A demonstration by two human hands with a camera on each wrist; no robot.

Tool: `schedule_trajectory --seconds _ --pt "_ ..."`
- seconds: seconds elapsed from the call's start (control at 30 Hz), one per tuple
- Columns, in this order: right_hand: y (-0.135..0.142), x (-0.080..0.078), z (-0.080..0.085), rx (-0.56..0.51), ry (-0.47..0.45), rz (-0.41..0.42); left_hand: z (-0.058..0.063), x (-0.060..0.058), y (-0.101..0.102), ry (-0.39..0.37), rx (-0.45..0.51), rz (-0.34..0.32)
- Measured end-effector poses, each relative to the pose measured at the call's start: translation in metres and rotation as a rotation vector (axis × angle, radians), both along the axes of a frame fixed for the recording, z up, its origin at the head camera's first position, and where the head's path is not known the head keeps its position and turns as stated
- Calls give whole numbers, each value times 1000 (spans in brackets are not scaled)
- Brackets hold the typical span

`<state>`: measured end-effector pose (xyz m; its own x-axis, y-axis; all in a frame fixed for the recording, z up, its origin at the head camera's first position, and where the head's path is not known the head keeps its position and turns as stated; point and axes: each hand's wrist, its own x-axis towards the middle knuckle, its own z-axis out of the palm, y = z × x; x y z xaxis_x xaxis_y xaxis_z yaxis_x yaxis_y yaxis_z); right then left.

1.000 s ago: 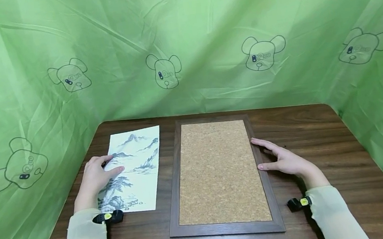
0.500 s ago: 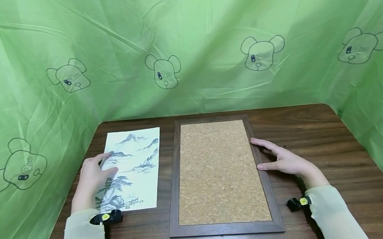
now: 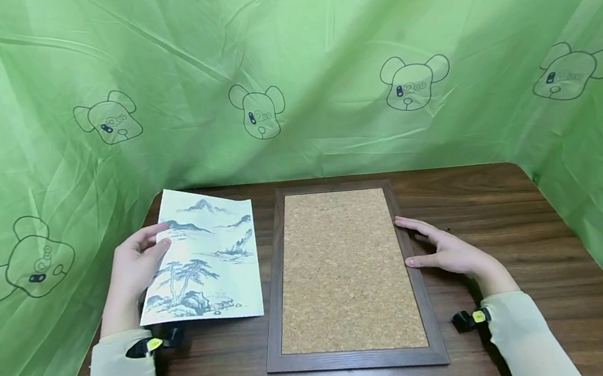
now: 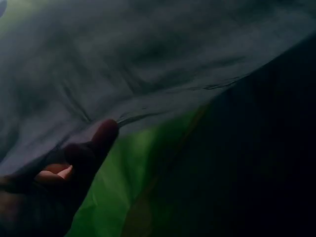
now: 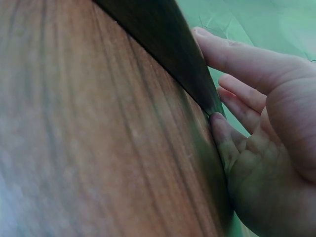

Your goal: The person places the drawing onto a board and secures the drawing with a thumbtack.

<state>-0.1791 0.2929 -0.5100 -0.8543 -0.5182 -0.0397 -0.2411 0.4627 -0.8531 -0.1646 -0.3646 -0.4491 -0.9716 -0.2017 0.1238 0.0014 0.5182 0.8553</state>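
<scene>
A white sheet of paper [image 3: 226,266] printed with an ink-wash landscape is at the left of the table. My left hand [image 3: 133,265] pinches its left edge between thumb and fingers, and that side is raised and the sheet bends. In the dark left wrist view, the underside of the paper [image 4: 148,54] spreads above the fingertips. A brown wooden frame [image 3: 356,359] with a cork panel [image 3: 348,270] lies flat in the middle. My right hand [image 3: 450,251] touches the frame's right side with thumb and extended fingers; the right wrist view shows the fingertips along the frame's edge [image 5: 173,44].
The dark wooden table [image 3: 490,208] extends on both sides of the frame. A green cloth [image 3: 313,55] with printed bear heads closes in the back and sides. Each wrist carries a small black camera, such as the right wrist camera [image 3: 465,321].
My left hand has shifted left a little and lifted the paper's left side off the table, tilting the sheet. The right hand and frame have stayed put.
</scene>
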Motion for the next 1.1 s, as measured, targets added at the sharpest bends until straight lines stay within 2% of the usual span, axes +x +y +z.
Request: schedule_trajectory --seconds 0.07,0.1,0.2,0.3,0.4,0.7,0.83,0.9,1.0,1.1 --pt "0 0 0 -1 4 3 6 -1 6 6 61 11" --pt "0 0 0 -3 7 4 9 -1 8 7 122 20" --pt "-1 0 1 -12 5 8 16 -2 17 17 362 55" --pt "-2 0 2 -26 3 12 22 -2 28 60 590 62" --pt "-2 0 2 -32 1 10 29 -2 41 113 686 27" --pt "-3 2 2 -3 9 1 46 5 90 211 737 -115" --pt "-4 0 3 -9 -1 5 47 7 104 225 746 -109" --pt "-5 0 2 -17 -10 7 42 6 111 203 749 -88" --pt "-5 -1 2 -23 -19 7 29 0 122 128 708 -70" --pt "-5 -1 2 -22 -17 7 14 -3 132 5 583 -104"
